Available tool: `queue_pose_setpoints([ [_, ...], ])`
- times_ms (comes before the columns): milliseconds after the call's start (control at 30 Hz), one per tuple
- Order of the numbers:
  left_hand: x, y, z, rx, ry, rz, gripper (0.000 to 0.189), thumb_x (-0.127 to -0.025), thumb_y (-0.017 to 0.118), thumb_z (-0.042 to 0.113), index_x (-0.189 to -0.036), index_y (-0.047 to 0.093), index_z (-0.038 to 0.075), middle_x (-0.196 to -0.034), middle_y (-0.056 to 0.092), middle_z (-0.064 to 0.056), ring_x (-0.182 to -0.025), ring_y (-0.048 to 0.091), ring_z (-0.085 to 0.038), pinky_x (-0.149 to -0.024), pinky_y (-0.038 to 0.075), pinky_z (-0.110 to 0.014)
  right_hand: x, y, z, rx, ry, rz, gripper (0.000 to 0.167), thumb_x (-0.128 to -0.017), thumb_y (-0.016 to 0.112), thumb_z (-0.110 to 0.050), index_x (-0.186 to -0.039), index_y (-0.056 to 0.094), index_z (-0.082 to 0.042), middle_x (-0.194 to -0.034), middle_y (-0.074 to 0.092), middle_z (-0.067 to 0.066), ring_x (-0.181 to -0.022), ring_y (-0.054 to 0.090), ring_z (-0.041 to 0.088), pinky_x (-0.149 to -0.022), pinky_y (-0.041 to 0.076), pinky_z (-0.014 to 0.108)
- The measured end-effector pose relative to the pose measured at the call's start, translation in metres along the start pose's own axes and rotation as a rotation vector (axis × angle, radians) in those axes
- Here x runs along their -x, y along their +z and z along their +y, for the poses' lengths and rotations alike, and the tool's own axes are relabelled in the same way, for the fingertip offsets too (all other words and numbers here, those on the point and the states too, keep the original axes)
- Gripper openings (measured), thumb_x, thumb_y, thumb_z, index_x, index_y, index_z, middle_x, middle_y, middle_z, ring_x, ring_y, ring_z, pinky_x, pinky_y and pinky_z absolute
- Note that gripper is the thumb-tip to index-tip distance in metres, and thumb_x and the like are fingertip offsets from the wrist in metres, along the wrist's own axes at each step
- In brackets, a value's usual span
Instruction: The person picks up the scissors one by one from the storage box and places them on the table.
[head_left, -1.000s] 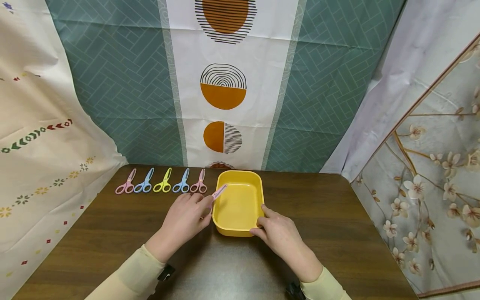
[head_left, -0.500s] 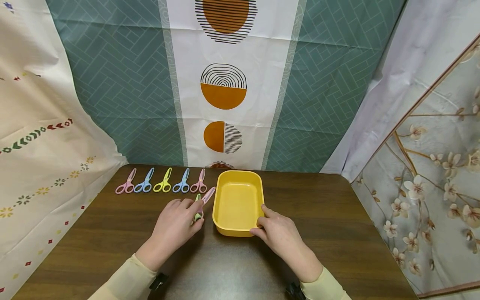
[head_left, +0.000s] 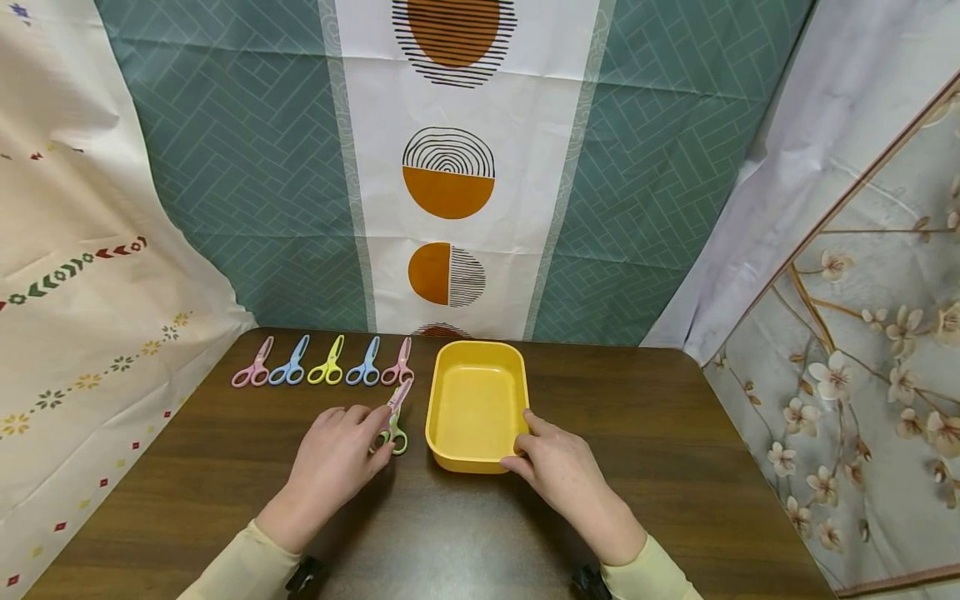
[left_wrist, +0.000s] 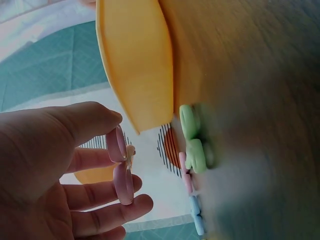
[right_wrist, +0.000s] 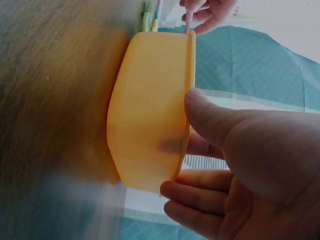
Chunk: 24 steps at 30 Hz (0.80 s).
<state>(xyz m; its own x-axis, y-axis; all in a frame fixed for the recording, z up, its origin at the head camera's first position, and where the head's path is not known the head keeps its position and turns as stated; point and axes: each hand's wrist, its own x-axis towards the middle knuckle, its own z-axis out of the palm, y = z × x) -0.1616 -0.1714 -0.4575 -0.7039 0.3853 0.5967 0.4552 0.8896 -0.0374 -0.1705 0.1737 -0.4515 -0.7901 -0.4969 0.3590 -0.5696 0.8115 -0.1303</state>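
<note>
My left hand (head_left: 335,450) pinches a pair of light pink scissors (head_left: 401,395) by the finger loops, blades pointing away from me. In the left wrist view the thumb presses on one loop (left_wrist: 116,144), with the fingers at the other side. Beneath and just right of that hand lie green scissors (head_left: 401,440) on the table, partly covered in the head view. A yellow plastic tray (head_left: 468,465) sits to the right of them, with nothing inside. At its near right corner my right hand (head_left: 564,471) holds the rim between thumb and fingers.
Along the far left of the brown table (head_left: 645,408) runs a row of scissors: pink (head_left: 258,367), blue (head_left: 295,358), yellow (head_left: 332,360), then another blue pair (head_left: 367,360) and another pink pair (head_left: 402,358). A patterned curtain (head_left: 285,183) hangs behind the table.
My left hand has moved left and toward me with the pink scissors, whose tips were over the tray's left rim. More of the green scissors now shows. The right hand and tray stay put.
</note>
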Motion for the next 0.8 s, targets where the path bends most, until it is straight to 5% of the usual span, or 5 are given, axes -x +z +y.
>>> queue_pose_setpoints([
  [500, 0.011, 0.0, -0.008, -0.001, -0.096, -0.036, 0.034, -0.082, 0.095, 0.023, -0.098, 0.067, 0.01, -0.079, 0.063, -0.004, -0.074, 0.07, -0.033, -0.088, 0.056, -0.056, 0.0, 0.0, 0.0, 0.001, -0.005, 0.005, 0.031, -0.092, 0.09, -0.042, -0.091, 0.079, -0.013, -0.14, 0.071, 0.025, -0.107, 0.078, 0.035, -0.076, 0.064, 0.046],
  [800, 0.018, 0.002, -0.012, -0.006, -0.172, -0.086, 0.032, -0.085, 0.094, 0.022, -0.1, 0.069, 0.009, -0.081, 0.065, -0.007, -0.074, 0.069, -0.035, -0.083, 0.056, -0.058, 0.001, 0.001, 0.0, 0.011, -0.012, 0.013, 0.031, -0.092, 0.089, -0.043, -0.092, 0.079, -0.013, -0.141, 0.071, 0.024, -0.104, 0.078, 0.034, -0.075, 0.064, 0.046],
])
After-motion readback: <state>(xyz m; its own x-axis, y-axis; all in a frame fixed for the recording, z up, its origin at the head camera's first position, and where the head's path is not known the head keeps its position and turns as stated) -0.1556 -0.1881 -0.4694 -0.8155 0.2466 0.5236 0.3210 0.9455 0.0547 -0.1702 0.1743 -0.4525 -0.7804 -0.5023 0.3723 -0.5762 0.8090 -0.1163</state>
